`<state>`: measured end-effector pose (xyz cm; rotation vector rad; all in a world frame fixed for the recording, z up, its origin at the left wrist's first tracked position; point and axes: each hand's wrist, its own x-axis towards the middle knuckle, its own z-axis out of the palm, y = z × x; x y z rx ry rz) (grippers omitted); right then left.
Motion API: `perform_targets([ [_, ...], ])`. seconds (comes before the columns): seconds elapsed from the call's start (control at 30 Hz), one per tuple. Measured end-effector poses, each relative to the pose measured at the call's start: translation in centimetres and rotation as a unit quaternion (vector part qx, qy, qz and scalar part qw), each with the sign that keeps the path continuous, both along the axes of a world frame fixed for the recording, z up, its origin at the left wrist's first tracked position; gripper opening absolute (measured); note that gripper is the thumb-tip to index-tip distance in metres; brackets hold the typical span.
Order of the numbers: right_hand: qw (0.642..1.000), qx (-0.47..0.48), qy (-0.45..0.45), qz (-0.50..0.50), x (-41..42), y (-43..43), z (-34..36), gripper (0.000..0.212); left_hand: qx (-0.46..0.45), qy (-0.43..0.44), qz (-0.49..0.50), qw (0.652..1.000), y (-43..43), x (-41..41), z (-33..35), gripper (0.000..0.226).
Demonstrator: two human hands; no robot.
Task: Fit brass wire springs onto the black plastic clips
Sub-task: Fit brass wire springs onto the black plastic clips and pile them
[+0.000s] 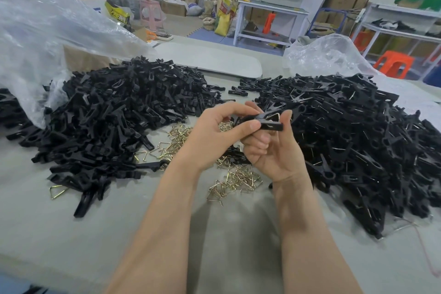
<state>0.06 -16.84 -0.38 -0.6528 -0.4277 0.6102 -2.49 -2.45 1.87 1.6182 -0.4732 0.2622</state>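
1. Here, a black clip (270, 124) is pinched above the table (71, 234) by the curled fingers of the left hand (214, 137) and the right hand (274, 153), seemingly so its brass spring (276, 116) can be seated.
2. Beneath them, loose springs (235, 179) are kept within reach.
3. Black parts (114, 114) are seen spilling from the clear bag (35, 43) at left.

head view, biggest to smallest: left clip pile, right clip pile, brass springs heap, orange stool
1-2. right clip pile and left clip pile, too alike to rank
3. brass springs heap
4. orange stool, though farther from the camera
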Motion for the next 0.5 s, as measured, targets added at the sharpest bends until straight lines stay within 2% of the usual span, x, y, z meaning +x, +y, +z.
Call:
perform_targets([
  [0.13,0.995,-0.097,0.009,-0.028,0.1,0.3,0.2,0.061,0.000,0.004,0.012,1.000,0.0,-0.1,-0.1,0.014],
  [0.23,0.998,-0.046,0.034,-0.035,-0.1,0.9,0.3,0.058,0.025,-0.016,0.027,0.999,-0.1,-0.1,0.0,0.015],
  [0.33,0.999,0.007,0.032,-0.024,-0.5,2.4,0.6,0.061,-0.008,0.005,0.011,1.000,-0.3,-0.2,0.0,0.016],
  [0.5,0.998,0.018,0.035,-0.051,-0.5,3.3,0.9,0.048,-0.017,-0.011,0.039,0.999,-0.3,0.0,0.0,0.021],
])
